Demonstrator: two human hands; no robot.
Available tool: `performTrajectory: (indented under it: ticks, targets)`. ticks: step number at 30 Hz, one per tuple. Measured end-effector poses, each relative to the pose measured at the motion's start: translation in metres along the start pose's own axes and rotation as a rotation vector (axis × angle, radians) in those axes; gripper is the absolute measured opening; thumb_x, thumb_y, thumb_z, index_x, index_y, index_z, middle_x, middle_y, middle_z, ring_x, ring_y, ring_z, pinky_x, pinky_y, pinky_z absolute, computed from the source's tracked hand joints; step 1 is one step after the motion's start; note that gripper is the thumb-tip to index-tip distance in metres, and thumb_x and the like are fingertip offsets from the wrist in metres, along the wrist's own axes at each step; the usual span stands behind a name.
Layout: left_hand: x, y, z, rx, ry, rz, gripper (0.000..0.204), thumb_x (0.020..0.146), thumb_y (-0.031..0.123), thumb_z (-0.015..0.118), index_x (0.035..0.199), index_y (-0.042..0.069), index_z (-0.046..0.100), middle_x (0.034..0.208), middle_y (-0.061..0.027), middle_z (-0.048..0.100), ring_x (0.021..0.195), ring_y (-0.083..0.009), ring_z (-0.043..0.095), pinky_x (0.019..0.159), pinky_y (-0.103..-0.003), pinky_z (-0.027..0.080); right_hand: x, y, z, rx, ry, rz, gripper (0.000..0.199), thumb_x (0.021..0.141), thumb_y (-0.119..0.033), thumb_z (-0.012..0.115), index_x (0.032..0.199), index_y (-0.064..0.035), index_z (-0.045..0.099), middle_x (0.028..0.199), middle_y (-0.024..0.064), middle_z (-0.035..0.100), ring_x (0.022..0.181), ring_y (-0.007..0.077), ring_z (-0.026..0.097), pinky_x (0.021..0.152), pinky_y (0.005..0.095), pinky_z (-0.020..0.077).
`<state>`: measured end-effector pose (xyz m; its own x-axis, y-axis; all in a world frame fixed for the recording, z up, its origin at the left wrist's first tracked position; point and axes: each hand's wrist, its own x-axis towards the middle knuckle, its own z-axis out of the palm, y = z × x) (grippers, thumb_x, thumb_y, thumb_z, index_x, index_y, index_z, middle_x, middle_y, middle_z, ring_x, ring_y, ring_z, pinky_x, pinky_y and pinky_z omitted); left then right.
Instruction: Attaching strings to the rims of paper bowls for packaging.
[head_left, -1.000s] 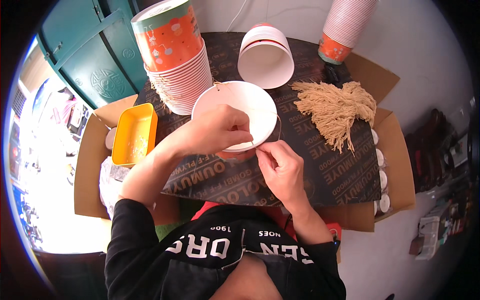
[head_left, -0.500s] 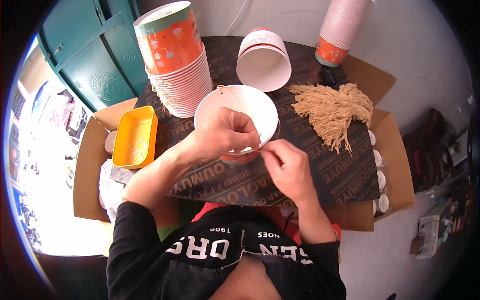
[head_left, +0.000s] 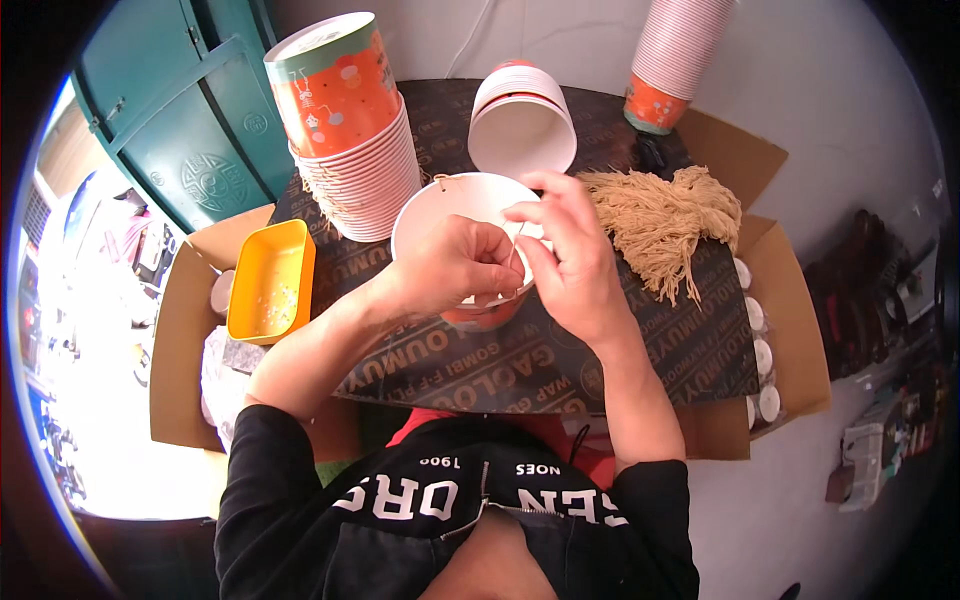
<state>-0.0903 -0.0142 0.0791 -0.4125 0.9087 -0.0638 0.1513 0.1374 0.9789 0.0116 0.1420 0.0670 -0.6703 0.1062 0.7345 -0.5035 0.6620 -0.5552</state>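
Observation:
A paper bucket [head_left: 415, 222], white inside and orange outside, stands on the table in front of me with its mouth up. My left hand [head_left: 455, 268] is closed at its near rim, thumb and fingers pinching a thin tan string [head_left: 516, 242]. Just to the right, my right hand [head_left: 578, 258] has its thumb and bent fingers around the upper part of that string; the exact grip is partly hidden. Another bit of string is knotted at the bucket's far left rim. A bundle of tan strings [head_left: 660, 220] lies to the right.
On the dark printed tabletop [head_left: 690, 350], a tall stack of paper buckets [head_left: 360, 170] stands at left. Nested buckets [head_left: 522, 135] lie behind, and another stack [head_left: 675, 70] rises far right. A yellow tray [head_left: 272, 285] sits left, above a cardboard box; another box [head_left: 795, 350] flanks the right.
My right hand has risen from below the bucket's near rim to above it, drawing the string upward. My left hand has stayed at the rim, still pinching.

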Motion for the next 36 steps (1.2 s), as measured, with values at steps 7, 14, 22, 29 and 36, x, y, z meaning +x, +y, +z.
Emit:
performTrajectory:
  ticks: [7,14,22,29,36]
  targets:
    - [-0.004,-0.001,-0.003,-0.056,0.002,-0.003,0.006,0.087,-0.002,0.068,0.089,-0.006,0.065,0.075,-0.0054,0.064,0.063,-0.0087,0.058,0.054,-0.020,0.044,-0.027,0.006,-0.008,-0.129,-0.056,0.043,0.011,0.084,0.004,0.064,0.094,0.0015,0.063,0.124,0.0176,0.054,0.107,0.0342,0.051,0.092,0.0418,0.0444]
    - [-0.004,0.001,-0.003,-0.093,-0.012,-0.049,0.007,0.086,-0.002,0.069,0.089,-0.006,0.065,0.075,-0.0068,0.065,0.063,-0.0088,0.059,0.055,-0.020,0.045,-0.027,-0.002,-0.004,-0.047,-0.124,0.108,0.011,0.082,0.005,0.063,0.092,0.0005,0.062,0.121,0.0123,0.058,0.113,0.0289,0.051,0.098,0.0383,0.0414]
    - [-0.004,0.005,0.000,-0.071,0.049,0.001,0.008,0.086,-0.001,0.069,0.086,-0.004,0.062,0.076,-0.0086,0.066,0.064,-0.0105,0.061,0.057,-0.021,0.047,-0.033,-0.001,0.000,-0.031,-0.034,0.077,0.012,0.080,0.007,0.063,0.085,-0.0008,0.055,0.113,0.0140,0.059,0.106,0.0308,0.054,0.094,0.0388,0.0432]
    - [-0.001,-0.004,-0.004,-0.027,0.056,-0.010,0.009,0.086,-0.002,0.068,0.085,-0.003,0.059,0.076,-0.0077,0.065,0.066,-0.0118,0.061,0.060,-0.022,0.048,-0.035,-0.009,0.003,-0.192,-0.016,-0.151,0.016,0.077,0.006,0.067,0.086,-0.0041,0.057,0.110,0.0105,0.060,0.104,0.0287,0.054,0.090,0.0401,0.0411]
    - [-0.003,0.002,0.000,0.003,0.044,-0.043,0.009,0.085,-0.003,0.069,0.086,-0.001,0.061,0.081,-0.0043,0.065,0.071,-0.0089,0.061,0.062,-0.022,0.049,-0.036,0.010,0.003,-0.290,-0.017,-0.048,0.011,0.084,-0.005,0.068,0.094,-0.0066,0.066,0.101,0.0019,0.064,0.104,0.0258,0.053,0.092,0.0420,0.0353]
